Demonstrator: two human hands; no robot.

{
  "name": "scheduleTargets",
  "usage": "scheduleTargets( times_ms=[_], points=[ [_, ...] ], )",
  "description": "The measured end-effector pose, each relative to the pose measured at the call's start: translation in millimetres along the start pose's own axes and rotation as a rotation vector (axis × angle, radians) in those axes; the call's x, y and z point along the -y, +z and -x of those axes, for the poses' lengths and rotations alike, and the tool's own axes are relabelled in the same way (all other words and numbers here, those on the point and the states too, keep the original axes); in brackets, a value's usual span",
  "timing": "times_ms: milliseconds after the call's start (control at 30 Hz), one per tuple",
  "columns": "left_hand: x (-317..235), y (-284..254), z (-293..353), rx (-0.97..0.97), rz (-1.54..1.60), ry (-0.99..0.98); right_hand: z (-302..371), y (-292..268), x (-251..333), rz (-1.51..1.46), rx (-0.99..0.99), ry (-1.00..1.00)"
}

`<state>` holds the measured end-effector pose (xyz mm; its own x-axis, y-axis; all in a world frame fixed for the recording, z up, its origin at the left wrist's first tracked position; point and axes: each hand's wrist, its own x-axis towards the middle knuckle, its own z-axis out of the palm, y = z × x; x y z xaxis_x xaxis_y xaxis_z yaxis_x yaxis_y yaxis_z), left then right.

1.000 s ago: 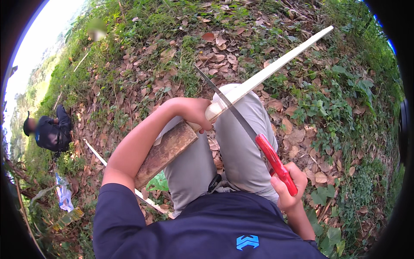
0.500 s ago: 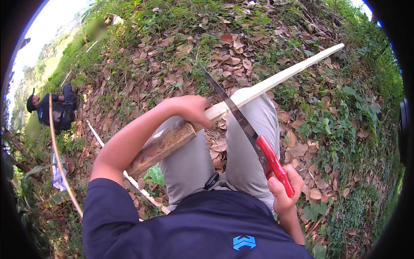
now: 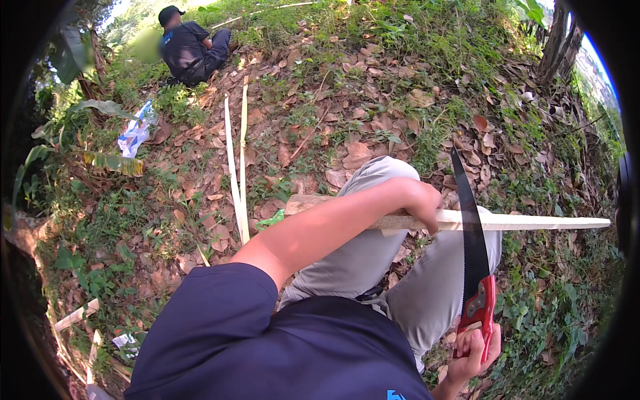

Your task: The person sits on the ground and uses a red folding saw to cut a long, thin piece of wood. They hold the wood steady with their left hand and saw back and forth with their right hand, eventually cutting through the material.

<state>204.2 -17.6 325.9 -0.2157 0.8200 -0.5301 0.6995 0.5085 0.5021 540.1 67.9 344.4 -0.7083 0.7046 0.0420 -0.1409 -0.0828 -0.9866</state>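
My left hand (image 3: 425, 205) is closed around a long pale wooden strip (image 3: 547, 222), which lies across my bent knees and tapers to the right. Under my left forearm shows the end of a thicker brown piece of wood (image 3: 307, 203); the forearm hides how it meets the strip. In my right hand (image 3: 477, 350) is the red handle of a hand saw (image 3: 473, 237). Its dark toothed blade points away from me and crosses the strip just right of my left hand. Whether the teeth have cut into the wood cannot be made out.
Two thin pale strips (image 3: 233, 167) lie on the leaf-covered ground to the left. Beyond them is a white and blue plastic bag (image 3: 137, 131). A person in dark clothes (image 3: 187, 47) sits far left. Short wood pieces (image 3: 77, 315) lie at lower left; tree trunks (image 3: 560, 47) stand far right.
My view has turned left, bringing the seated person and loose strips further in. The held strip now looks nearly level, and the saw blade has swung from leaning left to almost upright in view.
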Motion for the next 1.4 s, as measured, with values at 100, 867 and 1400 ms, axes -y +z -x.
scheduleTargets(
  times_ms=[100, 867, 1400],
  points=[
    [-3, 17, 5, -0.134, 0.095, 0.04, 5, -5, 2, 0.005, -0.005, -0.009],
    [-31, 12, 9, -0.102, 0.115, -0.09, 55, -8, 13, 0.413, -0.076, -0.053],
    [-27, 9, -15, 0.01, 0.253, -0.069, 5, 30, 21, 0.358, -0.086, 0.042]
  ],
)
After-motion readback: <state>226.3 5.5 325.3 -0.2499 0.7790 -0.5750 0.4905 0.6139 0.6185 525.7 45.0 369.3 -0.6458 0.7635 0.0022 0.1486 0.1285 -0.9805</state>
